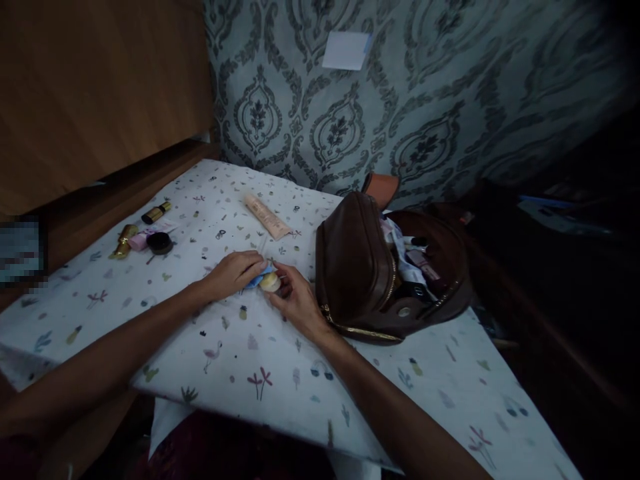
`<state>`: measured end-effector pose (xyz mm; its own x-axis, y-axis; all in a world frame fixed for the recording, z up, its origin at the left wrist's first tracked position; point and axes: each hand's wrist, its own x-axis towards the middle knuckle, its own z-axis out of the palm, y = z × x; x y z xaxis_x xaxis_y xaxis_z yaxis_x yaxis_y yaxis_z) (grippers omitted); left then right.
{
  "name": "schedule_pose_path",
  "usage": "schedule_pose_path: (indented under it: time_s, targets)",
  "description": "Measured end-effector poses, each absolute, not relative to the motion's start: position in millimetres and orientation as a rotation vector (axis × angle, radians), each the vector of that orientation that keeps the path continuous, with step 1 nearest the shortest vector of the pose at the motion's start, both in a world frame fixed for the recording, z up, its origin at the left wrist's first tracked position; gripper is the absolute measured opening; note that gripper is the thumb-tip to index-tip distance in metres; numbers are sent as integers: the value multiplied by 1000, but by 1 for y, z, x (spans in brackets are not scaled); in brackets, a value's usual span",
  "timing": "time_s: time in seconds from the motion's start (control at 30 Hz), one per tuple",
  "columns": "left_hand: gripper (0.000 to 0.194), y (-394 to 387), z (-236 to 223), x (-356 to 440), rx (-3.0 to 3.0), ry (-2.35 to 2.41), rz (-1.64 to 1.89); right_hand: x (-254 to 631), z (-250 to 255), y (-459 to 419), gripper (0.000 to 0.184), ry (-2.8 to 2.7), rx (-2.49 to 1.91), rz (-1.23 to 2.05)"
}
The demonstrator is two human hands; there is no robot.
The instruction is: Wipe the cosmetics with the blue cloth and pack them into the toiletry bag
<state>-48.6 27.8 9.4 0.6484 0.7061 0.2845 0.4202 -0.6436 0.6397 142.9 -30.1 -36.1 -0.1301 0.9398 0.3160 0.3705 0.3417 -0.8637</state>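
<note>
My left hand (240,272) is closed on a blue cloth or wipe (257,277), just above the printed tablecloth. My right hand (297,293) grips a small round container (271,282) with a pale yellow top, thumb and fingers around its side. The blue cloth touches the container's left side, and part of it is hidden under my left fingers. Beyond my hands lies a beige squeeze tube (267,217). An open brown leather bag (355,267) stands close to the right of my right hand, with several small items inside.
At the left lie a black round jar (159,243), a pink tube (137,241), a gold bottle (124,241) and a black-and-gold bottle (156,213). A wooden cabinet (105,100) borders the table's left side. Patterned wallpaper (335,133) rises behind.
</note>
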Motion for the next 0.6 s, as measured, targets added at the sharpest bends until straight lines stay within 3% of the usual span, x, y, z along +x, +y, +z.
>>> schedule_pose_path:
  time_s: [0.17,0.6]
  targets:
    - [40,27,8,-48,2124,829,763,143,-35,-29,35,-1637,-1189,769]
    - [38,16,5,-39,2178,767,973,137,-19,-29,37,-1222,-1031,1091]
